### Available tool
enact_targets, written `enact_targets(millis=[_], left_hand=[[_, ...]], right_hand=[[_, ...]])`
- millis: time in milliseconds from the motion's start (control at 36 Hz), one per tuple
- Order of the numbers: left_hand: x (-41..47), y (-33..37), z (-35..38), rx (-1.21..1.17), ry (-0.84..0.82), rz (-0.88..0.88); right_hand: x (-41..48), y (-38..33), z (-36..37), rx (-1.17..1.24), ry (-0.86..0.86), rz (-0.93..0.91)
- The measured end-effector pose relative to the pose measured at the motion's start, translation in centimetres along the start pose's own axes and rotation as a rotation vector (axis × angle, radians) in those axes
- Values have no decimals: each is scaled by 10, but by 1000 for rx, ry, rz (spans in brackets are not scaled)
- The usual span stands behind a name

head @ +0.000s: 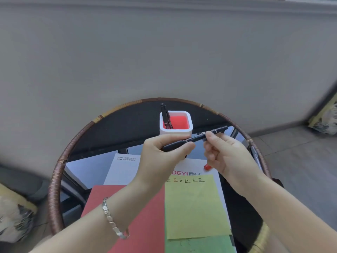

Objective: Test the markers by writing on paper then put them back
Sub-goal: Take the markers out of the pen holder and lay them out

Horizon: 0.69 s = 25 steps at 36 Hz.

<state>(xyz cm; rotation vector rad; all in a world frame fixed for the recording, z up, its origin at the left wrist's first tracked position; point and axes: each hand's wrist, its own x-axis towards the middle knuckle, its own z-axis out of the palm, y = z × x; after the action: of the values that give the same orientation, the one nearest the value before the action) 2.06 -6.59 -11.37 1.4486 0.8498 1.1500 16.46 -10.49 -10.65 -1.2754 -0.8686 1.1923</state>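
A black marker (197, 138) lies nearly level in the air above the table, held by both hands. My left hand (164, 154) grips its left end between thumb and fingers. My right hand (224, 152) pinches the barrel near its right end. Behind them stands a white square pen holder (176, 132) with a red inside, and two black markers (166, 115) lean in its left corner. Below the hands lies a yellow paper (195, 207) with a row of written characters along its top edge.
A round glass table with a woven rim (54, 189) carries a red sheet (145, 216), a green sheet (198, 245), a white printed pack (124, 168) and a small red cap-like piece (207, 167). A grey wall rises behind. Cushions lie at both sides.
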Motion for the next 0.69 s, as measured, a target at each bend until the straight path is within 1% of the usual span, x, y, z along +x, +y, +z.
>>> enact_targets(millis=[56, 111, 194, 250, 306, 500, 694], left_hand=[[1, -6, -3, 98, -29, -3], [1, -13, -3, 249, -89, 16], [-1, -21, -1, 518, -201, 71], [-3, -22, 0, 594, -270, 86], [-4, -23, 1, 623, -292, 103], [-11, -27, -1, 690, -223, 253], [-11, -25, -2, 675, -203, 240]], right_hand=[[1, 5, 0, -36, 63, -47], [-1, 7, 1, -118, 101, -130], [-4, 10, 5, -252, 111, -287], [-6, 12, 8, -239, 102, -328], [-8, 14, 9, -203, 104, -335], [-10, 18, 13, -70, 63, -310], [-9, 20, 9, 9, 29, -263]])
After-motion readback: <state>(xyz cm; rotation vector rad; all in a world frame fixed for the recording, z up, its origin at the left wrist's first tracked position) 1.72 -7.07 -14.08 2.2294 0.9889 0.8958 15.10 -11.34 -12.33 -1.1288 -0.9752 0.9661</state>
